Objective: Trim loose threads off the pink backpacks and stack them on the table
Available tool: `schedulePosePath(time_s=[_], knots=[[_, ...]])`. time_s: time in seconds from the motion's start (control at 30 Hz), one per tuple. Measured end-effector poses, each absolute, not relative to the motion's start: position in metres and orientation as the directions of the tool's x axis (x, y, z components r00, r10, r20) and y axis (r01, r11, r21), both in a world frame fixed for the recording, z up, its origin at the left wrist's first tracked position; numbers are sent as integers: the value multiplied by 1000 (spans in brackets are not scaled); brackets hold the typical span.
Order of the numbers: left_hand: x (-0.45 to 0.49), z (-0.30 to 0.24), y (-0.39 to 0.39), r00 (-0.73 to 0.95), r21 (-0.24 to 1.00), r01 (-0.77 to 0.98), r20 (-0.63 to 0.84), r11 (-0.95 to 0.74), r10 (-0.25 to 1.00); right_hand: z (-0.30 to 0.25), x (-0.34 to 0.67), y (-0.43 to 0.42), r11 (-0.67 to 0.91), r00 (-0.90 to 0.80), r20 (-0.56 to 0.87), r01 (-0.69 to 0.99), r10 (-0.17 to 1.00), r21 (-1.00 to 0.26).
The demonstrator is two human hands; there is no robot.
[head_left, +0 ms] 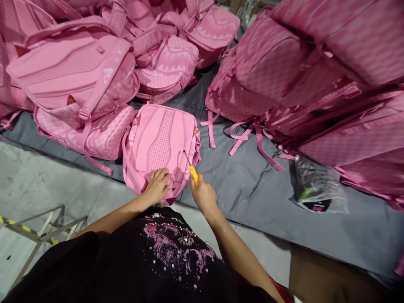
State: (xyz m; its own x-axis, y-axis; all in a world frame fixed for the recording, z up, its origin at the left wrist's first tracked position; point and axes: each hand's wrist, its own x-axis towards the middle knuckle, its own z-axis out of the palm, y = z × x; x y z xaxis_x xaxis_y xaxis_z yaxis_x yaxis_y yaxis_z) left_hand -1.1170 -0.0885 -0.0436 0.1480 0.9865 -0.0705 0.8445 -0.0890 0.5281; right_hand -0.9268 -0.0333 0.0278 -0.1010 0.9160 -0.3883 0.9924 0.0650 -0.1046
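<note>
A small pink backpack (181,126) lies on the grey-covered table in front of me, its padded back panel facing up. My left hand (157,185) rests on the lower part of that panel, fingers apart and flat against it. In a closed grip, my right hand (203,194) holds a yellow-handled tool (193,176) with a thin metal shaft, much like a screwdriver. Its dark tip points up and left, over the right side of the panel. Whether the tip touches the fabric I cannot tell.
Several pink backpacks (72,71) are piled at the left and back. Larger pink bags (268,63) with dangling straps stand at the right. A clear plastic bag (318,185) lies on the grey table cover (252,202). A metal frame (41,235) stands at the lower left.
</note>
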Motion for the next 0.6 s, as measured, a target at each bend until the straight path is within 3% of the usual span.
schedulePosePath(time_s=[0.6], knots=[[-1166,-44,-11,207,554,822,-74,-133,976,43,-953,-40,-125,68,-460,988,885,-95]])
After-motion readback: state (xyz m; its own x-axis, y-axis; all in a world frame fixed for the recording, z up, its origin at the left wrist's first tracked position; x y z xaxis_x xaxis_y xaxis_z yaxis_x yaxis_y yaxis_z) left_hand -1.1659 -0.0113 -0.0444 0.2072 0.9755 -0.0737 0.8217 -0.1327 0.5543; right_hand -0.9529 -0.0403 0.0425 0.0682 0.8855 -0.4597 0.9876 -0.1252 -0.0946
